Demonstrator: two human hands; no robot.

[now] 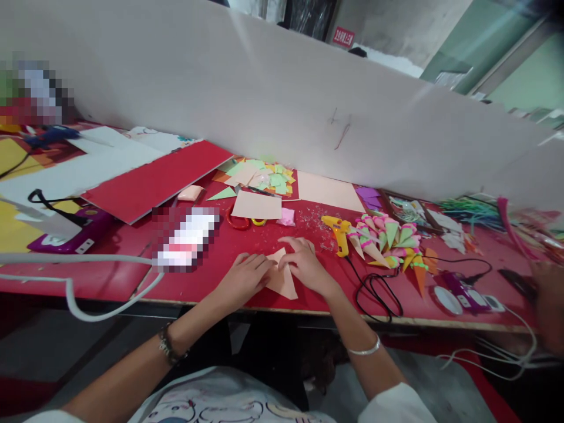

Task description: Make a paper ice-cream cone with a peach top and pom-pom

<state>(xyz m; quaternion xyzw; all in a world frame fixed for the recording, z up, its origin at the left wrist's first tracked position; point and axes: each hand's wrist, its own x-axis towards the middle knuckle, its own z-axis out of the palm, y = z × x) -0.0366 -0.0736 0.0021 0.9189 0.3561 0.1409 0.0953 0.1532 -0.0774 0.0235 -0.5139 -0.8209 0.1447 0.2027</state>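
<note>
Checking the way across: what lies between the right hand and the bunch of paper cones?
In the head view, the yellow glue gun lies between the right hand and the paper cones, on the red tabletop.

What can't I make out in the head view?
Head view:
Peach paper: partly covered by the left hand and right hand.
Red loop: partly hidden by the pale card.
Bright object: pixelated.
Another person's arm: blurred, cut by right edge.
Red sign: lettering too small.

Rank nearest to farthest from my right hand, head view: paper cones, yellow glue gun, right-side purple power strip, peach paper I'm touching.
1. Peach paper: touching your right hand.
2. Yellow glue gun: upper right.
3. Paper cones: farther right.
4. Purple power strip: far right.
</note>
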